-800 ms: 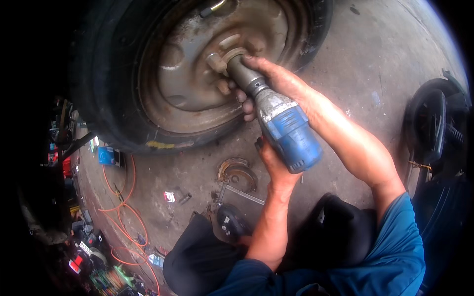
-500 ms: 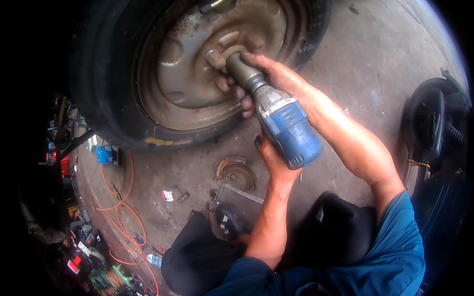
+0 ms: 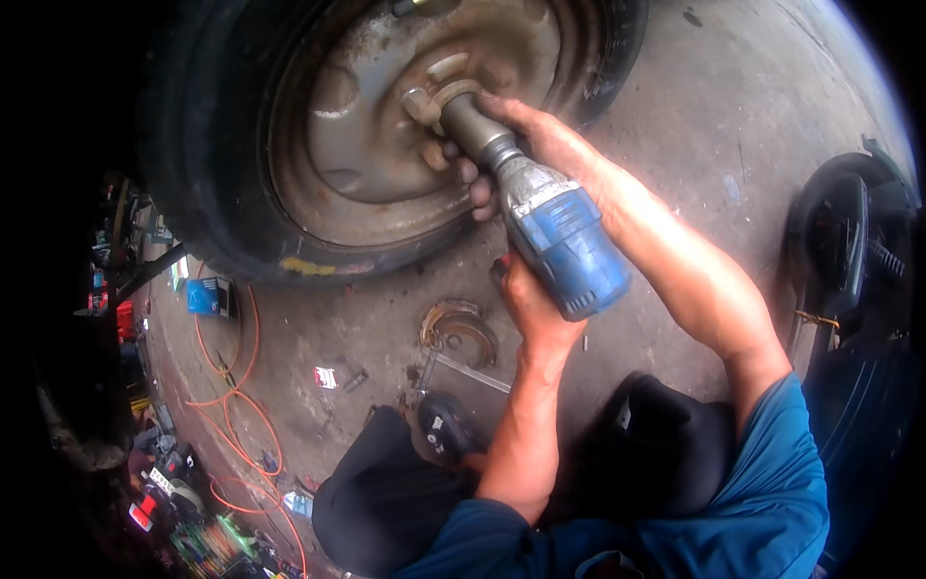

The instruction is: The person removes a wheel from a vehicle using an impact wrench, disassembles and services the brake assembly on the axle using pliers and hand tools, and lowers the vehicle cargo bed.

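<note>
A blue and silver impact wrench (image 3: 571, 246) points up and to the left at a car wheel. Its long metal socket (image 3: 473, 127) meets the centre of the rusty steel rim (image 3: 357, 164), next to a lug nut (image 3: 420, 106). My left hand (image 3: 536, 301) is closed below the wrench body, around its grip, which is mostly hidden. My right hand (image 3: 545, 140) wraps around the socket and the wrench's nose from the right, with its fingertips showing on the left side. The black tire (image 3: 231, 232) surrounds the rim.
On the concrete floor lie a round rusty brake part (image 3: 458, 333), a metal bar (image 3: 468, 370) and an orange hose (image 3: 231, 425). A blue box (image 3: 209, 297) stands at the left, above cluttered tools (image 3: 174, 492). Another black wheel (image 3: 839, 232) is at the right.
The wrench and both hands have shifted very slightly up and to the left. Both grips look the same, and the socket stays at the hub.
</note>
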A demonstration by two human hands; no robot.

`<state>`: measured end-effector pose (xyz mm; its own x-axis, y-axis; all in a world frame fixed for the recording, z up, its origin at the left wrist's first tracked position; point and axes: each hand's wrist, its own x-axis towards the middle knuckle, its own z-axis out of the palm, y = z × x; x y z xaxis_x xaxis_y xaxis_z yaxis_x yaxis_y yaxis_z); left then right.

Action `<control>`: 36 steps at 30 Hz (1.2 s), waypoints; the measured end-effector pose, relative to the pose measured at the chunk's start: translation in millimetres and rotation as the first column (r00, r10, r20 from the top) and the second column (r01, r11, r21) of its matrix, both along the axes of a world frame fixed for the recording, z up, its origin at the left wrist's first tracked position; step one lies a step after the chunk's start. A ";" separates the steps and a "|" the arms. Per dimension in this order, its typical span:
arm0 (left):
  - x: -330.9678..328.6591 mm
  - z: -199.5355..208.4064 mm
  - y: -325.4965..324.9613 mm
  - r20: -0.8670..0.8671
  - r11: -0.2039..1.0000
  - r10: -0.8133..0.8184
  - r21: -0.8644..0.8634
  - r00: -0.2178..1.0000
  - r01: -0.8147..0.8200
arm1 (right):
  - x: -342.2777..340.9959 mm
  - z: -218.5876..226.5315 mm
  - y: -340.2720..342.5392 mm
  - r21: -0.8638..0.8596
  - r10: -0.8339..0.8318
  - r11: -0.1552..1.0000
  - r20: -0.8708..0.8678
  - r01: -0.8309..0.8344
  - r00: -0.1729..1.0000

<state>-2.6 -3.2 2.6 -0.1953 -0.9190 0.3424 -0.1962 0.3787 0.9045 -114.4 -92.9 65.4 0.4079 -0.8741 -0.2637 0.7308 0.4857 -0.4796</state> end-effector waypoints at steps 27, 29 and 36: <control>-1.8 6.4 1.6 0.010 0.995 0.043 0.086 0.999 -0.044 | 1.0 4.6 -4.7 -0.007 -0.026 1.000 -0.072 0.025 0.997; -3.9 7.9 1.1 0.021 0.992 0.071 0.107 0.997 -0.073 | -0.1 3.7 -8.1 -0.004 0.006 1.000 -0.116 -0.007 0.993; -4.5 18.9 3.6 0.079 0.992 0.074 0.093 0.994 -0.081 | -4.8 11.5 -5.0 -0.014 0.011 1.000 -0.137 -0.013 0.991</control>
<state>-7.1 0.4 21.5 -0.1437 -0.9603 0.2389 -0.2903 0.2717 0.9175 -119.2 -97.8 76.9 0.3798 -0.8733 -0.3051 0.6520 0.4867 -0.5814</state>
